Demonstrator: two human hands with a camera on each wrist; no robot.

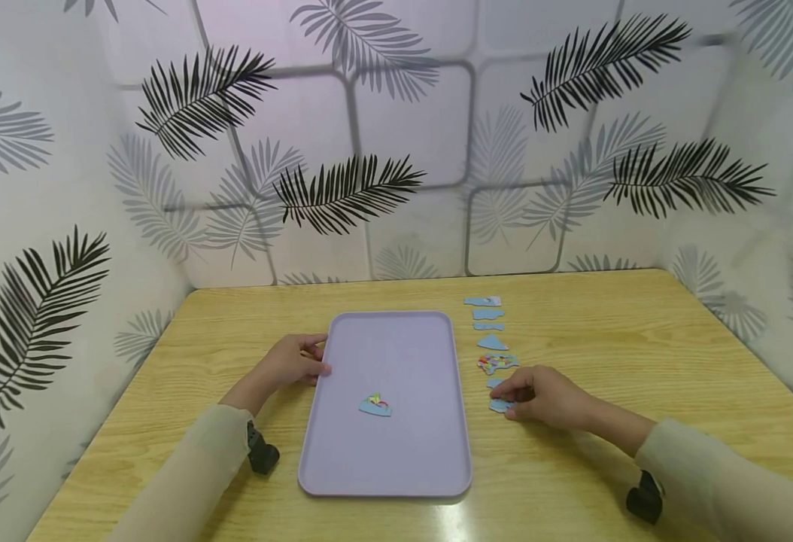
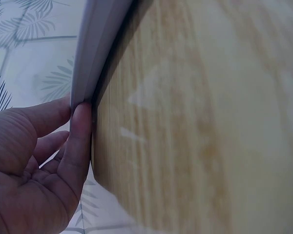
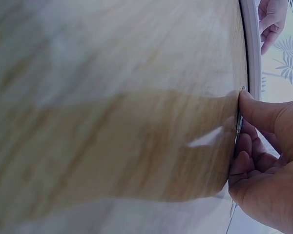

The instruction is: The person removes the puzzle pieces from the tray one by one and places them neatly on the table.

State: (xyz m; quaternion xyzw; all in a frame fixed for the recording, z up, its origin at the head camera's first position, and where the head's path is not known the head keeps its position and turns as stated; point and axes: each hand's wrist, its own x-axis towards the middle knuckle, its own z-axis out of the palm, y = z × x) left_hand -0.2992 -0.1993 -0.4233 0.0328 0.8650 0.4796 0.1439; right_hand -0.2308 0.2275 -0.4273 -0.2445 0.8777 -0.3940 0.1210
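My left hand (image 1: 293,360) grips the left rim of a pale lavender tray (image 1: 386,459), which lies flat on the table. The left wrist view shows thumb and fingers pinching the tray's edge (image 2: 90,53). One puzzle piece (image 1: 375,406), light blue with a colourful pattern, lies inside the tray. Right of the tray, my right hand (image 1: 551,397) pinches a light blue puzzle piece (image 1: 500,406) at the table surface, partly covering it. In the right wrist view the piece (image 3: 240,122) shows edge-on at the thumb. Another blue piece (image 1: 494,383) lies just beyond, half hidden by the fingers.
Several more puzzle pieces form a column beyond my right hand: a multicoloured one (image 1: 496,363), a triangular blue one (image 1: 492,342) and narrow blue ones (image 1: 487,314). The wooden table (image 1: 606,324) meets a leaf-patterned backdrop (image 1: 410,248) at its far edge.
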